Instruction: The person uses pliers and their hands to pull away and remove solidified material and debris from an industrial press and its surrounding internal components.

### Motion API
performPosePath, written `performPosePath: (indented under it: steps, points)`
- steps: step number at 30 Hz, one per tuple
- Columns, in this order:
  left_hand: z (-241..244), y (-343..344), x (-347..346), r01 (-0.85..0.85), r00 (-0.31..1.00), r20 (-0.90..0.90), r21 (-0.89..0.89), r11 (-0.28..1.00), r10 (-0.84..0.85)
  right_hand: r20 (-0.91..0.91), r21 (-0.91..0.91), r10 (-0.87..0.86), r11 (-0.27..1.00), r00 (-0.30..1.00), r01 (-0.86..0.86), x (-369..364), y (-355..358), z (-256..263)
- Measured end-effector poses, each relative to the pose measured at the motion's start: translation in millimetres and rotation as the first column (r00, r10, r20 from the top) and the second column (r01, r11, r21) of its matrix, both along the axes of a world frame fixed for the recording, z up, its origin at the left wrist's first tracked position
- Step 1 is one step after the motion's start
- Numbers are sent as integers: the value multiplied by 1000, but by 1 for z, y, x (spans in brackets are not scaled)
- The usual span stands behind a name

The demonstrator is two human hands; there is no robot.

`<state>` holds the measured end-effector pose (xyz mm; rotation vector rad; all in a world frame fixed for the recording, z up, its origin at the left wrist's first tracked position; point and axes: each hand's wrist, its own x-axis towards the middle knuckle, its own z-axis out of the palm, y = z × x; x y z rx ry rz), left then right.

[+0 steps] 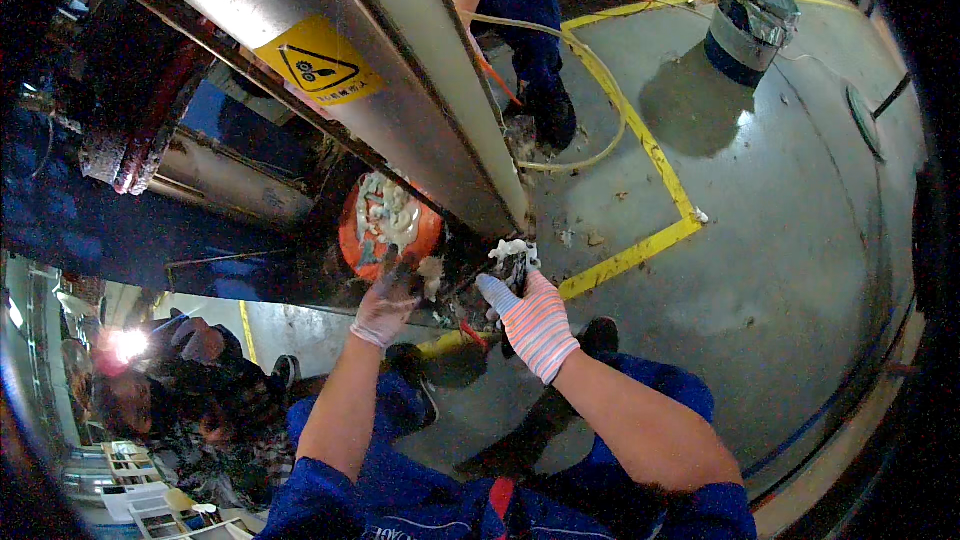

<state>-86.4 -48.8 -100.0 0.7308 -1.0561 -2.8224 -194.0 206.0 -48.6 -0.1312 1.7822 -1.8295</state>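
My left hand [385, 310], in a thin pale work glove with dark-soiled fingers, is at the lower rim of a round orange dish or lid [347, 234]. Thick whitish paste [397, 216] lies in lumps and streaks across it. Shadow hides whether those fingers grip the rim. My right hand [534, 321] wears an orange, white and grey striped knit glove. It is closed around a small dark object [512, 274], whose exact kind I cannot tell. White paste [513, 247] is heaped on its top, close to the lower end of a metal machine beam.
The metal guard beam [420, 82] with a yellow warning label [319, 60] slants overhead. Beyond it stands another person's leg [536, 37], near a looped pale hose [624, 116]. A wrapped bucket [752, 24] stands on the floor. Another person [202, 390] is lower left, near a bright light.
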Motion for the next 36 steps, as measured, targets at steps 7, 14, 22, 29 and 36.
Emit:
performPosePath:
  steps: [7,14,22,29,36]
  points:
    - [-46,25,-29,763,630,777,-619,-186,-3,-87,244,51,969,995,-29,-1,2,-5]
    - [-127,-19,14,530,848,490,-800,-281,203,1,3,29,1000,1000,-29,0,1,12]
    - [-26,13,-20,673,603,796,-467,-573,59,3,114,33,993,999,-33,-4,9,12]
    - [-50,-53,-1,365,927,256,-438,822,-275,3,36,36,999,999,-36,0,-1,12]
    - [18,-18,9,492,844,425,-371,787,-327,-17,82,20,996,1000,-19,-1,3,5]
